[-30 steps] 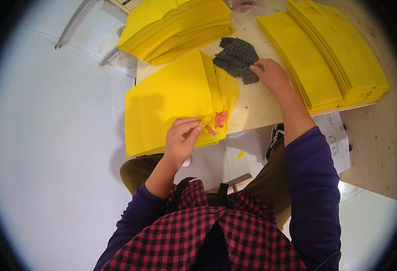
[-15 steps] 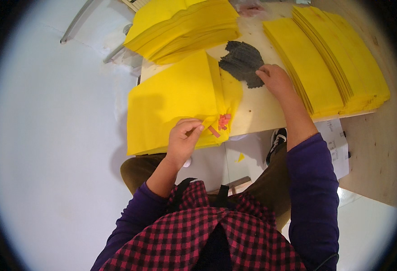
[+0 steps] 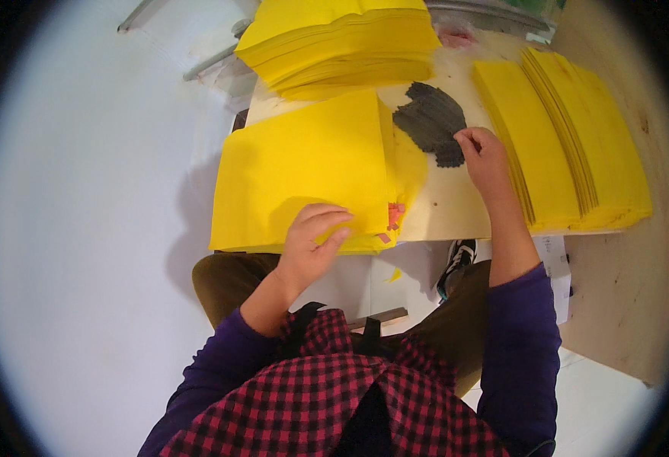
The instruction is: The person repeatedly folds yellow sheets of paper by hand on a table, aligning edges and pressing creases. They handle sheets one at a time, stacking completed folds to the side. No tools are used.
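A stack of yellow fabric sheets lies at the near left of the table. My left hand rests over its near edge, fingers stretched out and thumb apart, holding nothing. Small pink-red tabs stick out at the stack's near right corner. To the right of the stack lies a spread-out pile of dark grey fabric pieces with zigzag edges. My right hand pinches the right edge of this pile between thumb and fingertips. How many pieces it grips is hidden.
Another tall yellow fabric stack stands at the back left. Two long yellow stacks lie side by side on the right of the pale wooden table. A wooden board stands at the far right. A yellow scrap is on the floor.
My left hand has let go of the top yellow sheet's lifted corner, which now lies down. My right hand stays at the grey pile. The whole view has shifted slightly.
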Action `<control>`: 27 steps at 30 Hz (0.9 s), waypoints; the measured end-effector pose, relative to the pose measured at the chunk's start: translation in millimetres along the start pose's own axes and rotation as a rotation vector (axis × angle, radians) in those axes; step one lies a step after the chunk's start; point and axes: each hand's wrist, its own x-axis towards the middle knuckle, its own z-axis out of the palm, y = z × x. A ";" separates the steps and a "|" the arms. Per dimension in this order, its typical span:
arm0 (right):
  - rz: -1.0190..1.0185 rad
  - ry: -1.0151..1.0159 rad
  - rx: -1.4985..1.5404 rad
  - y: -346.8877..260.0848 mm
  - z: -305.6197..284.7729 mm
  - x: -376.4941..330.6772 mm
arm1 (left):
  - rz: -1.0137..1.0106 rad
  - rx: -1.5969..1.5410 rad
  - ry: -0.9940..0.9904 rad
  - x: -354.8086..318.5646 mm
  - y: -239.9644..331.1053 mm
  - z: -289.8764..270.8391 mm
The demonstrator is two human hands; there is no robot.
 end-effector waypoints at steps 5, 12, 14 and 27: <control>0.012 -0.069 0.153 -44.0 5.1 -15.3 | -0.086 0.155 0.230 -25.2 -43.5 -66.0; -0.152 -0.287 0.276 -104.3 22.8 -27.5 | -0.351 0.188 0.296 -62.4 -111.1 -157.3; -0.171 -0.396 0.233 -119.8 29.5 -26.8 | -0.337 0.184 0.251 -63.8 -124.7 -165.8; -0.205 -0.639 -0.279 -137.3 107.5 3.9 | -0.073 0.262 -0.093 -11.2 -200.9 -177.2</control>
